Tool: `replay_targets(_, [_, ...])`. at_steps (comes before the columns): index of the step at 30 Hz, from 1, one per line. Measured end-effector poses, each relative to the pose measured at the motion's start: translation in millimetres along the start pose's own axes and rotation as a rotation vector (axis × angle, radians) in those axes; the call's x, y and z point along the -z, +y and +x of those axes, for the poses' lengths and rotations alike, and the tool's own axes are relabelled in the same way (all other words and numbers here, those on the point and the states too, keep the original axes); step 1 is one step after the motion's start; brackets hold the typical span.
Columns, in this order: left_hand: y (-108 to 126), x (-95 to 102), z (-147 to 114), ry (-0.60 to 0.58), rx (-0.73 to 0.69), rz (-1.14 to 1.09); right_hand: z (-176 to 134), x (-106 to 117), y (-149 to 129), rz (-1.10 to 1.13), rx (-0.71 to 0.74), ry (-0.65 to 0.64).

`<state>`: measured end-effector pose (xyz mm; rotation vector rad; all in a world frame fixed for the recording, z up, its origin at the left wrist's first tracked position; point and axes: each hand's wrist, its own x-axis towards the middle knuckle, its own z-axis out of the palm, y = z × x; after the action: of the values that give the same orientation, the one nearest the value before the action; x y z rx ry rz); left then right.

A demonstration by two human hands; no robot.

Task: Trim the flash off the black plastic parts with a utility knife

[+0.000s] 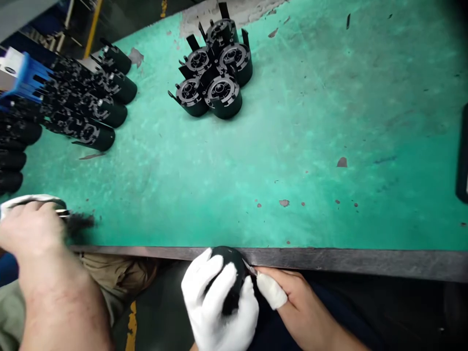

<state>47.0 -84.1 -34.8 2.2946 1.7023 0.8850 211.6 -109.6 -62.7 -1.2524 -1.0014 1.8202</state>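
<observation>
Just below the table's front edge, my left hand (221, 327) in a white glove is closed around a rounded black plastic part (234, 256). Its fingers cover much of the part. From the right, my right hand (298, 297) pinches a small metal blade (249, 267) against the side of that part. A white cover wraps the right thumb, and most of the blade's handle is hidden in the grip.
Several black cylindrical housings (223, 92) stand grouped on the green table (310, 122). More housings (97, 134) and a blue bin (31, 78) are at the left. A co-worker's arm (54, 282) reaches in there. A dark object (462, 156) lies at the right edge.
</observation>
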Motion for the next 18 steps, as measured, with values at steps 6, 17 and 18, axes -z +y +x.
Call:
replay_targets(6, [-1.0, -1.3, 2.0, 0.020, -0.017, 0.015, 1.1, -4.6, 6.0, -0.069, -0.054, 0.043])
replay_targets(17, [-7.2, -2.1, -3.2, 0.023, -0.009, -0.008, -3.2, -4.7, 4.1, -0.050, -0.049, 0.008])
replay_targets(18, [-7.4, -2.4, -2.7, 0.026, -0.019, -0.004, -2.2, -5.2, 4.0, -0.060, -0.058, 0.028])
